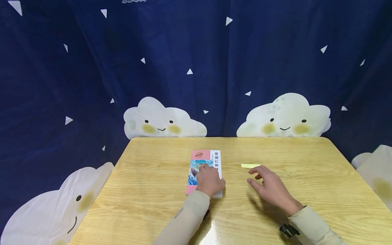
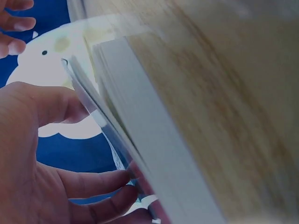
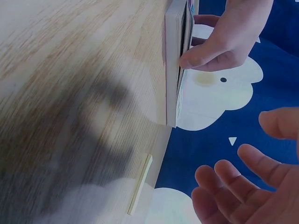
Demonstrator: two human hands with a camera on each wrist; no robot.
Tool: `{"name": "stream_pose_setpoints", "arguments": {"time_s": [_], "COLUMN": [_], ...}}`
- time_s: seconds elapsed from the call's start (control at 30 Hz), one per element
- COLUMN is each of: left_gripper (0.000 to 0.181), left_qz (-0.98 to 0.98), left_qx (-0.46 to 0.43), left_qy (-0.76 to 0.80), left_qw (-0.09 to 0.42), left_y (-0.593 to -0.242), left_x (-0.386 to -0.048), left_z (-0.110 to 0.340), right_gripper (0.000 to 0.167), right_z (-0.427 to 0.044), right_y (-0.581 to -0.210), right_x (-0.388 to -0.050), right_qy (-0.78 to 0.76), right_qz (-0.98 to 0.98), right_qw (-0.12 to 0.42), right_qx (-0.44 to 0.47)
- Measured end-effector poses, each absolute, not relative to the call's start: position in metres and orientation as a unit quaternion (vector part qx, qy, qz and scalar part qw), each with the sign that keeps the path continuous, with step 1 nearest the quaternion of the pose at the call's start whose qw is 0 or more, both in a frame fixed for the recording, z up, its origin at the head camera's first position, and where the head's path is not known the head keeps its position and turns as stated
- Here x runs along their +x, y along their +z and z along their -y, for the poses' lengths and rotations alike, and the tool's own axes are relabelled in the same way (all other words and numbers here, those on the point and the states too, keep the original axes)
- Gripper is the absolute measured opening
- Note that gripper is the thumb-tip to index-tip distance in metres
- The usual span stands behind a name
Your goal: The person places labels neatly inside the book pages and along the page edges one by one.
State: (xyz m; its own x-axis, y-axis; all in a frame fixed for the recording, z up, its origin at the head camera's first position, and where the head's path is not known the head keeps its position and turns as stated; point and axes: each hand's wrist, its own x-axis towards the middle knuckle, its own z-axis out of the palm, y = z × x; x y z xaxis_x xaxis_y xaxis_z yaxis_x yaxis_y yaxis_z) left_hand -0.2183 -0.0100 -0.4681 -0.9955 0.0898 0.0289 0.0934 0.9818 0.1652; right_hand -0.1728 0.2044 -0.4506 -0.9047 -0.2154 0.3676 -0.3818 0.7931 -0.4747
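Left hand (image 1: 210, 180) is resting on the book (image 1: 200, 155), fingers touching its cover and thumb sitting at its right edge, seemingly steadying it on the table (image 1: 147, 177); whether they are pinching the cover, cannot tell. Right hand (image 1: 272, 188) is hovering right of the book, grasping nothing, fingers loosely bent beside the yellow strip (image 1: 249, 165), which is lying apart from the book, apparently for easy reach.
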Motion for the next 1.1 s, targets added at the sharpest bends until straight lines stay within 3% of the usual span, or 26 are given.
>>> {"name": "stream_pose_setpoints", "arguments": {"time_s": [0.57, 0.93, 1.1], "left_gripper": [0.039, 0.043, 0.041], "left_qz": [0.977, 0.958, 0.966], "left_qx": [-0.058, -0.098, -0.104], "left_qy": [-0.196, -0.270, -0.232], "left_qw": [-0.057, 0.010, 0.043], "left_y": [-0.454, -0.460, -0.464], "left_x": [-0.223, -0.216, -0.215], "left_z": [0.027, 0.043, 0.039], "right_gripper": [0.024, 0.023, 0.022], "right_z": [-0.207, -0.209, -0.209], "right_y": [-0.451, -0.450, -0.450], "right_x": [-0.168, -0.168, -0.167], "right_qy": [0.289, 0.291, 0.293], "right_qz": [0.938, 0.937, 0.938], "right_qw": [0.120, 0.111, 0.104], "right_qx": [0.153, 0.157, 0.157]}}
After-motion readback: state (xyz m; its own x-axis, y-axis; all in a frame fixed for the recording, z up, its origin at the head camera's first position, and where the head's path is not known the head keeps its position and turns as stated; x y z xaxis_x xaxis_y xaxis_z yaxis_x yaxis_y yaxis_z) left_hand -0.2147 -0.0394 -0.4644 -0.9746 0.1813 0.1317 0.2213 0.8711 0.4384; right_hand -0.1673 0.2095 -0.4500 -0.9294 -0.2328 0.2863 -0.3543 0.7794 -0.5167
